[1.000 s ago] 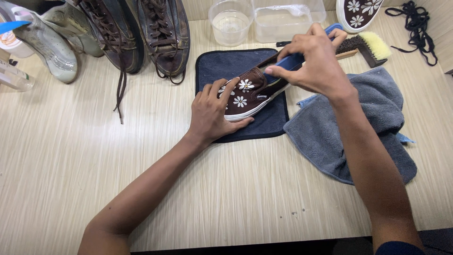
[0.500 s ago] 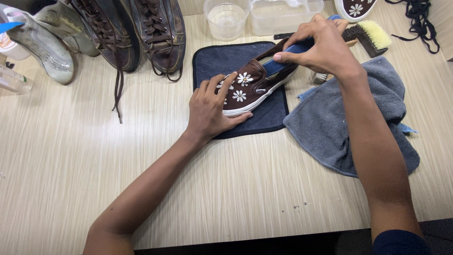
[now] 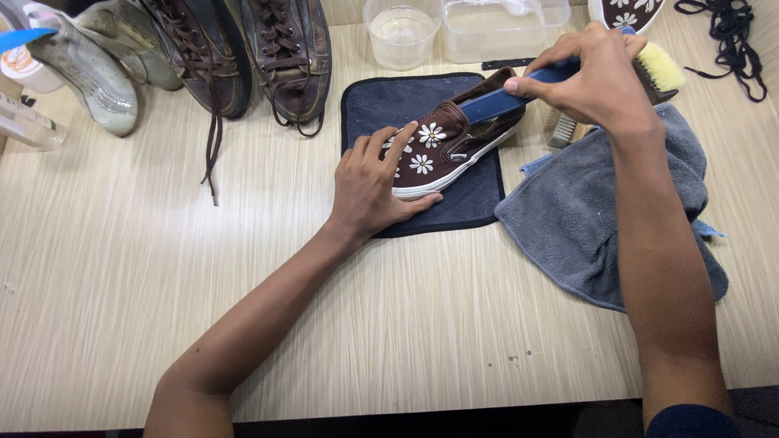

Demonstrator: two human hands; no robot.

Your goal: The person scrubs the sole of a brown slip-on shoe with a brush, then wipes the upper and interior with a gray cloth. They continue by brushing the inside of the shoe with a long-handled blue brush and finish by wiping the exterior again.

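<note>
Table: a pale wood-grain table (image 3: 406, 324) fills the view, with both forearms reaching up across it from the near edge.
Grey towel: a crumpled grey towel (image 3: 584, 211) lies at about 3 o'clock from the shoe, under the right forearm.
Left hand: the left hand (image 3: 369, 191) lies palm down, fingers spread, pressing on the toe of the shoe; it is not clenched, only holding the shoe flat.
Shoe: a brown slip-on shoe (image 3: 446, 146) with white daisies and a white sole lies on its side, toe toward 7 o'clock, heel toward 1 o'clock.
Mat: the shoe rests on a dark blue square mat (image 3: 389, 105) near the table's middle.
Right hand: the right hand (image 3: 596, 81) is closed around one end of a blue insole (image 3: 507, 97), pinching it between thumb and fingers.
Insole: its other end sits in the shoe's opening; the held end sticks out past the heel toward 2 o'clock.
Brush: a wooden brush (image 3: 653, 69) with pale yellow bristles lies just behind the right hand.
Far left: a pair of brown laced shoes (image 3: 243, 57) at 11 o'clock, pale boots (image 3: 89, 73) beyond them.
Far edge: two clear plastic tubs (image 3: 454, 28) at 12 o'clock; black laces (image 3: 730, 40) at 2 o'clock.
</note>
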